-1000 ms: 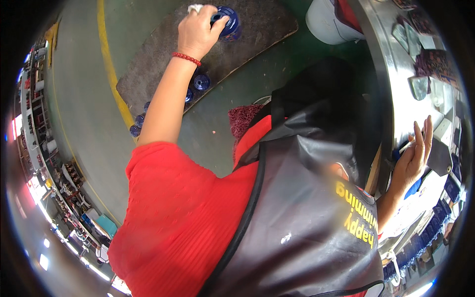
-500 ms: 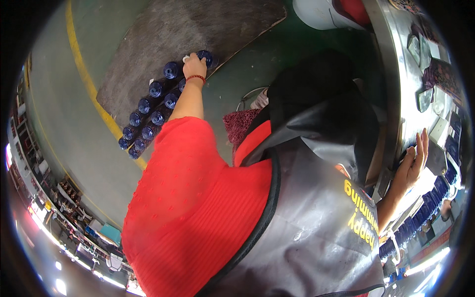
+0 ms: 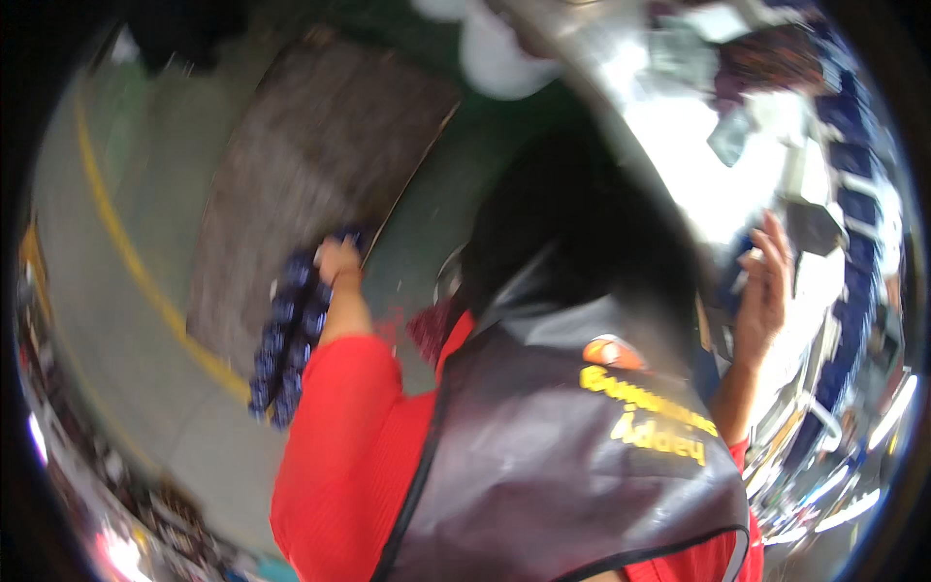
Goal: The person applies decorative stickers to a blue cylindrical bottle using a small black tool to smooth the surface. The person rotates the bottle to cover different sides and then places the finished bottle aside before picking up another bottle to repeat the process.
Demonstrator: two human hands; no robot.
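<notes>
Head view: blue bottle (image 3: 351, 236) just beyond left hand (image 3: 337, 260); fingers partly curled, hold too blurred to tell.

Over the last second, the left hand (image 3: 337, 260) has brought a blue bottle (image 3: 348, 236) down beside the bottle row (image 3: 275, 338).

A red top (image 3: 339, 427) with short sleeves (image 3: 354, 364) sat under a glossy dark apron (image 3: 524, 466) with black edging (image 3: 415, 475), yellow lettering (image 3: 645, 407) and a rounded orange print (image 3: 616, 353); a thin bracelet (image 3: 346, 274) circled one wrist (image 3: 346, 284).
</notes>
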